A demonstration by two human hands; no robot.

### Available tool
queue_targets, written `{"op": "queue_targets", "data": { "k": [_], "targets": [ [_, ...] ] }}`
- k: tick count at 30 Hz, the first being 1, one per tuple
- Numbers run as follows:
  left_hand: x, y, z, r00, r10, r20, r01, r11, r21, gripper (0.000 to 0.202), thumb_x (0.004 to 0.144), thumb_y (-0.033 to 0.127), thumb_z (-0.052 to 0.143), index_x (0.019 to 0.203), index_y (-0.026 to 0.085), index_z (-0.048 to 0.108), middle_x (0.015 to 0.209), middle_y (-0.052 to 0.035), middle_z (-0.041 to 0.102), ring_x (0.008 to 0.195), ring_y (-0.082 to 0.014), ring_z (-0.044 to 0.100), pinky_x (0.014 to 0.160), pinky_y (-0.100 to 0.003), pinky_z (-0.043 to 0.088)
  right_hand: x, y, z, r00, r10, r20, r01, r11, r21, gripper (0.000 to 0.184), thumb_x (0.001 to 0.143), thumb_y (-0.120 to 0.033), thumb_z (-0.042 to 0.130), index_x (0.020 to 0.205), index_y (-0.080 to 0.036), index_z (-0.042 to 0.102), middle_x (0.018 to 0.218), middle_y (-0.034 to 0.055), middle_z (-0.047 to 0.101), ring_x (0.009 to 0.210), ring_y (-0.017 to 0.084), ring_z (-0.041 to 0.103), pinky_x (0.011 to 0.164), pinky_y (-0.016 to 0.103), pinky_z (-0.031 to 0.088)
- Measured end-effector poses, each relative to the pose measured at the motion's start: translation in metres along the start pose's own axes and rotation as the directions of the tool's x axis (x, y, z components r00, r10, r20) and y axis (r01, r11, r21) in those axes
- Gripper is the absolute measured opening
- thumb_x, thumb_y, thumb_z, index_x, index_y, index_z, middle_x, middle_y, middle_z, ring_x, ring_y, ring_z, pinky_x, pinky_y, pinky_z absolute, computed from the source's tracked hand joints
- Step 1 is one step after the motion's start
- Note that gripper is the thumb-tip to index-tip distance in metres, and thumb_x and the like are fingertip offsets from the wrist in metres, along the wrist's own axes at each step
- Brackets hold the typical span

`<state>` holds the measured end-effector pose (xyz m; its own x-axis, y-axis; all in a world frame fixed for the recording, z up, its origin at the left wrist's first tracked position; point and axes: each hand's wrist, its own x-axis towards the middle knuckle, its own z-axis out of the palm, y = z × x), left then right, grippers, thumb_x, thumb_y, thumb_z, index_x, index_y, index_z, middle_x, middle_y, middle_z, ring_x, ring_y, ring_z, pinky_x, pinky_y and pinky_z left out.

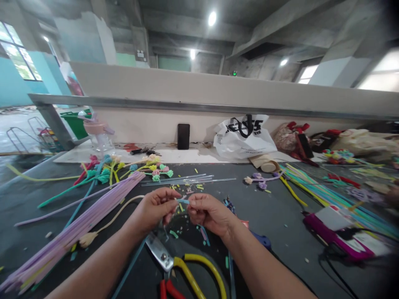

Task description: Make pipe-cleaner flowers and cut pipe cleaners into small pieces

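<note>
My left hand [156, 207] and my right hand [208, 212] meet over the dark table [274, 216], fingers pinched together. Between their fingertips is a short blue pipe cleaner piece [183, 201], gripped at both ends. Just below my hands lie yellow-handled shears [183, 265] with the blades pointing up-left, and red handles of another tool [168, 288] beside them. Small cut scraps of pipe cleaner [174, 234] are scattered under my hands.
A bundle of lilac pipe cleaners [84, 222] runs along the left. Finished pipe cleaner flowers [124, 168] lie at the back left. Coloured stems [318, 187], a magenta case [336, 232], a white bag [243, 137] and a black phone [183, 136] stand right and behind.
</note>
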<state>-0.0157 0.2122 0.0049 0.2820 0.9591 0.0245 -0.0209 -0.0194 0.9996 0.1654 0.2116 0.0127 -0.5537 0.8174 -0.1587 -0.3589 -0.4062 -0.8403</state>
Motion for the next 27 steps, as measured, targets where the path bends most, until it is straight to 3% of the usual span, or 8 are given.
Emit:
{"op": "queue_targets", "data": {
  "k": [3,8,11,13,15,18,22,27],
  "targets": [
    [-0.001,-0.004,0.005,0.983,0.106,-0.147,-0.055,0.948,0.313,0.020,0.077,0.035,0.051,0.072,0.016,0.055,0.052,0.0054,0.048,0.037,-0.0059,0.039,0.038,-0.018,0.030,0.003,0.004,0.002,0.996,-0.089,-0.024,0.089,0.996,0.014,0.024,0.059,-0.026,0.072,0.060,-0.014,0.051,0.051,-0.0046,0.046,0.042,0.003,0.026,0.044,0.020,0.016],
    [-0.014,-0.003,0.018,0.933,0.290,0.215,-0.349,0.577,0.739,0.021,0.082,0.021,0.041,0.066,0.018,0.055,0.064,0.0004,0.055,0.065,-0.0125,0.051,0.062,-0.023,0.036,0.010,0.014,0.001,0.895,-0.358,-0.268,0.258,0.903,-0.343,0.020,0.066,-0.031,0.062,0.060,-0.017,0.050,0.050,-0.0067,0.040,0.044,0.007,0.028,0.045,0.020,0.022],
    [-0.019,0.004,0.018,0.913,0.249,0.322,-0.407,0.519,0.752,0.020,0.083,0.020,0.039,0.069,0.018,0.054,0.066,0.0002,0.054,0.066,-0.0123,0.050,0.062,-0.023,0.035,0.011,0.014,-0.001,0.834,-0.515,-0.196,0.203,0.618,-0.759,0.013,0.069,-0.022,0.056,0.057,-0.017,0.051,0.052,-0.0053,0.042,0.052,0.009,0.037,0.052,0.021,0.029],
    [-0.019,0.010,0.014,0.907,0.231,0.353,-0.421,0.532,0.734,0.021,0.084,0.020,0.038,0.069,0.018,0.053,0.066,0.0008,0.053,0.064,-0.0115,0.049,0.061,-0.022,0.035,0.009,0.012,-0.001,0.861,-0.505,-0.053,0.189,0.415,-0.890,0.011,0.067,-0.015,0.054,0.056,-0.017,0.053,0.054,-0.0045,0.045,0.057,0.011,0.041,0.055,0.022,0.030],
    [-0.017,0.015,0.008,0.914,0.230,0.335,-0.406,0.562,0.721,0.021,0.084,0.021,0.038,0.069,0.018,0.053,0.065,0.0013,0.053,0.062,-0.0110,0.048,0.060,-0.022,0.035,0.007,0.010,0.000,0.909,-0.407,0.084,0.239,0.346,-0.907,0.012,0.067,-0.013,0.054,0.056,-0.017,0.054,0.055,-0.0049,0.045,0.057,0.011,0.042,0.055,0.021,0.030],
    [-0.012,0.018,0.002,0.941,0.259,0.218,-0.336,0.639,0.692,0.016,0.080,0.022,0.044,0.069,0.019,0.055,0.064,0.0020,0.055,0.061,-0.0109,0.049,0.059,-0.021,0.036,0.003,0.009,0.003,0.947,-0.258,0.190,0.302,0.524,-0.796,0.017,0.070,-0.023,0.059,0.056,-0.017,0.054,0.055,-0.0053,0.043,0.055,0.010,0.040,0.054,0.021,0.030],
    [-0.011,0.010,0.007,0.966,0.257,-0.011,-0.213,0.822,0.528,0.013,0.077,0.025,0.049,0.066,0.019,0.052,0.056,0.0047,0.050,0.050,-0.0090,0.046,0.049,-0.019,0.035,0.002,0.016,0.008,0.952,-0.298,0.066,0.290,0.815,-0.501,0.022,0.066,-0.034,0.067,0.059,-0.016,0.057,0.056,-0.0051,0.044,0.054,0.009,0.036,0.053,0.021,0.028],
    [-0.017,0.000,0.022,0.972,0.231,-0.029,-0.179,0.821,0.541,0.015,0.082,0.023,0.042,0.088,0.020,0.055,0.060,0.0044,0.054,0.041,-0.0074,0.045,0.044,-0.020,0.036,0.010,0.025,0.007,0.892,-0.405,-0.203,0.358,0.904,-0.233,0.017,0.065,-0.031,0.070,0.065,-0.018,0.059,0.054,-0.0060,0.045,0.051,0.008,0.035,0.051,0.021,0.027]
  ]
}}
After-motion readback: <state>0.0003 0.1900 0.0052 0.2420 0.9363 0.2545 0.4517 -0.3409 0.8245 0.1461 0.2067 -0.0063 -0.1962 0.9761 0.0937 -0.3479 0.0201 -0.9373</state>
